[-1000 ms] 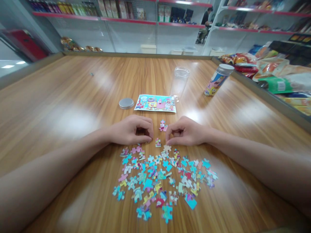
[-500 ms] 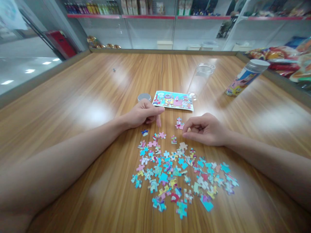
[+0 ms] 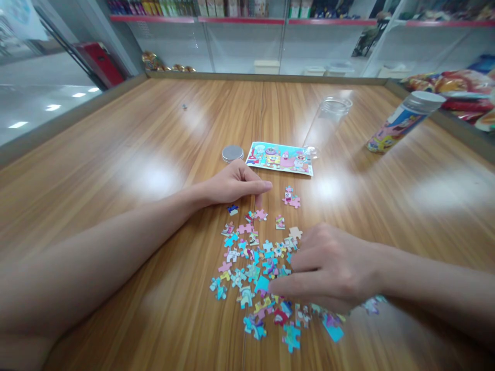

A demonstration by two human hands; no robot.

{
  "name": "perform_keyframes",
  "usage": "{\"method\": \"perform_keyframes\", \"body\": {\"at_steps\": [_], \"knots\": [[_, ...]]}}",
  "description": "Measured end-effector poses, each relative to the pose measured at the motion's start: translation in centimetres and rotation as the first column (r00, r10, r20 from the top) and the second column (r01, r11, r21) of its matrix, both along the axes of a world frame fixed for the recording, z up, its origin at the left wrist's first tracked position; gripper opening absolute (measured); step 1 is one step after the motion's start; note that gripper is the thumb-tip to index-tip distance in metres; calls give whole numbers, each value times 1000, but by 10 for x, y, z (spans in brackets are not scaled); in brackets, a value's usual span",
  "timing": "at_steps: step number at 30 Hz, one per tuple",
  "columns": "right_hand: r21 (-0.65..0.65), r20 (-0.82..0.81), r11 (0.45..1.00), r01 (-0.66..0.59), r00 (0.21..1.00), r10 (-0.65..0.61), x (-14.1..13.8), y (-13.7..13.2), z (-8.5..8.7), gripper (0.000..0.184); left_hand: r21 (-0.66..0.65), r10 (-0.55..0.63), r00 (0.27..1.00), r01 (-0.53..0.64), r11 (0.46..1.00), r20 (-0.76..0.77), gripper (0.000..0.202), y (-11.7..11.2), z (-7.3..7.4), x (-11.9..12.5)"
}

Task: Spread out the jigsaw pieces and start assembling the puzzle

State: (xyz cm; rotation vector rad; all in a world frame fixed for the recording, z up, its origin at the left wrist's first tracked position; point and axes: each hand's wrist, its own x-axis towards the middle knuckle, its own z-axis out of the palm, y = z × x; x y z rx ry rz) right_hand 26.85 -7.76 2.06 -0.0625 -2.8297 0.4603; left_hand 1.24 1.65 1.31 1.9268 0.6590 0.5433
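Loose jigsaw puzzle pieces point(image 3: 237, 277), mostly light blue with pink, yellow and white, lie in a pile on the table. Over the pile's right side reaches my right hand point(image 3: 334, 268), palm down, fingers apart and the index stretched towards a plain blue piece point(image 3: 262, 284). The hand hides the pieces beneath it. My left hand point(image 3: 235, 183) rests beyond the pile, its fingers curled in and thumb laid across, with nothing visible in it. Joined pink pieces point(image 3: 291, 198) with a cartoon face lie right of it. Behind is a printed cartoon picture card point(image 3: 280, 158).
A round metal lid point(image 3: 232, 153) lies left of the card. Behind the card is a clear plastic jar point(image 3: 325, 121); farther right stands a cartoon-printed canister point(image 3: 404, 123). One small piece point(image 3: 184, 106) lies far off on the wooden table point(image 3: 135, 129). Snack bags point(image 3: 460, 90) are past the right edge.
My right hand has moved from beside the joined pink pieces down over the pile, its fingers now extended. My left thumb has come down over the curled fingers. The view has shifted slightly.
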Motion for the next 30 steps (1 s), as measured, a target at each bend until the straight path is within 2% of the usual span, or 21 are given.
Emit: {"method": "perform_keyframes", "body": {"at_steps": [5,10,22,30], "knots": [[69,58,997,37,997,-41,-8,-11,3,21,19,14,1000,-14,1000,-5,49,0,1,2],[51,115,999,16,993,-22,-10,-13,3,15,27,15,1000,-15,1000,-10,51,-1,2,3],[88,49,995,39,998,-44,-17,-22,0,27,17,-16,1000,16,1000,-22,48,2,0,0],[136,38,988,69,996,-75,-20,-24,-3,27,3,-38,999,38,999,0,47,3,-3,-1]]}}
